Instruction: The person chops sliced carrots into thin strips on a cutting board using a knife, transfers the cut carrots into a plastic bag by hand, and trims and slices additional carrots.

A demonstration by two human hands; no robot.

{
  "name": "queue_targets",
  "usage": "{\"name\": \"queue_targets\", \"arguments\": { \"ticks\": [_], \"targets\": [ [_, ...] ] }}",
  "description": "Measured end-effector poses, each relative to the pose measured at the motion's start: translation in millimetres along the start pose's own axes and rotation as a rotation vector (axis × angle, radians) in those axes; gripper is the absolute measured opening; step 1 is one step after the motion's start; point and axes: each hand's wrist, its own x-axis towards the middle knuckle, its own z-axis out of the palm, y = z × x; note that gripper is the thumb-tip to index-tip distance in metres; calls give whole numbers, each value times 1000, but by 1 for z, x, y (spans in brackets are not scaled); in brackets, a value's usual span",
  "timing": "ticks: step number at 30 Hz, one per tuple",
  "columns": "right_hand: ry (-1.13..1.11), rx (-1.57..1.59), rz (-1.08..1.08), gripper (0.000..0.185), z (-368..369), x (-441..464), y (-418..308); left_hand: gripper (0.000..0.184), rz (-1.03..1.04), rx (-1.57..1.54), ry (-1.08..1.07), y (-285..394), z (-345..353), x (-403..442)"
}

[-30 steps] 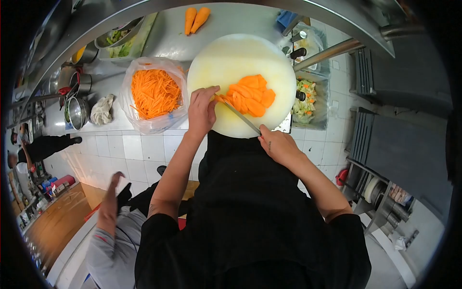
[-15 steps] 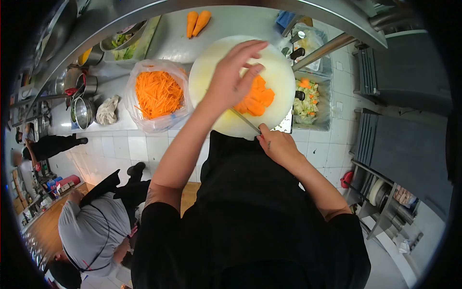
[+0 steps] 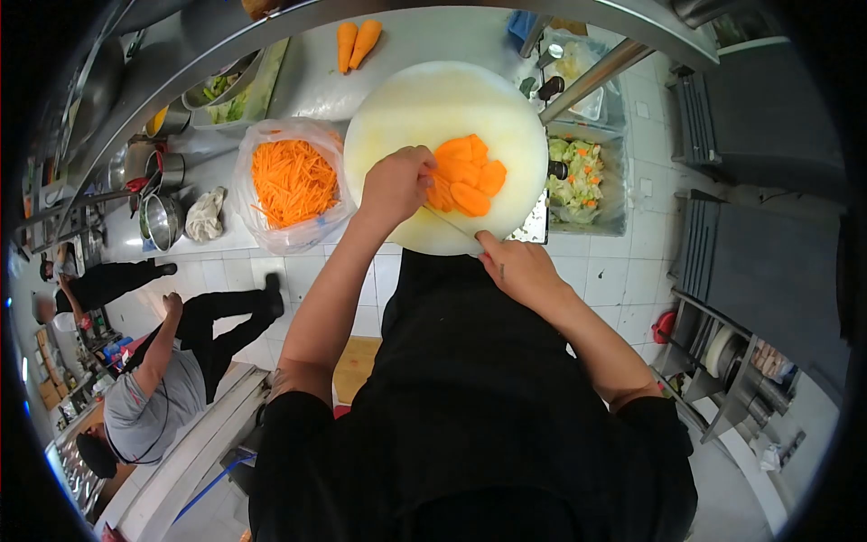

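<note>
Carrot slices point(image 3: 470, 181): likely mid-cutting
Left hand point(image 3: 397, 187): grip unclear
Right hand point(image 3: 519, 265): gripping knife point(image 3: 451, 223)
Next cut: probably needs slices steadied

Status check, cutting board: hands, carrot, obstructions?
Right hand gripping knife. Left hand at left edge of carrot slices, heaped on round cutting board. No obstacle seen between hands and carrot slices.
</note>
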Motion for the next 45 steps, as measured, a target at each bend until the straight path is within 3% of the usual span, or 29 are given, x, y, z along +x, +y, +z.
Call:
{"name": "queue_targets", "arguments": {
  "ticks": [2,4,5,7,10,13,15,17,19,25,28,29,31,38,45],
  "targets": [
    [-4,10,0,22,0,-1,1,24,-52,-125,-29,-4,-2,2],
    [20,12,-23,23,3,-2,2,15,-9,-490,-83,-6,-5,9],
    [21,15,-23,23,3,-1,2,15,-10,-487,-83,-2,-2,14],
    [12,14,-20,23,3,-1,2,13,204,-865,25,39,-11,27],
    [21,22,-22,24,5,-1,3,17,180,-976,34,91,-45,40],
    [73,24,-61,30,3,-6,1,17,103,-744,225,51,-65,45],
    [93,51,-64,34,0,-10,-2,16,9,-825,278,27,-78,25],
    [108,76,-60,37,-6,-14,-6,15,42,-530,402,-18,-70,2],
    [122,82,-45,42,-13,-17,-12,14,12,-304,383,-45,-63,-26],
    [265,231,37,41,-32,-37,-3,14,-153,-575,596,-87,2,-64],
    [251,271,151,42,-43,-44,5,26,-34,-401,422,-53,17,-59],
    [268,294,206,43,-44,-45,7,35,67,-216,444,-45,22,-57],
    [257,325,240,43,-44,-45,7,32,167,-34,497,-45,32,-51],
    [180,416,276,42,-38,-46,-4,17,17,-225,476,-74,37,-44],
    [171,449,339,40,-35,-57,2,11,-180,-681,464,-81,14,-41]
  ]
}}
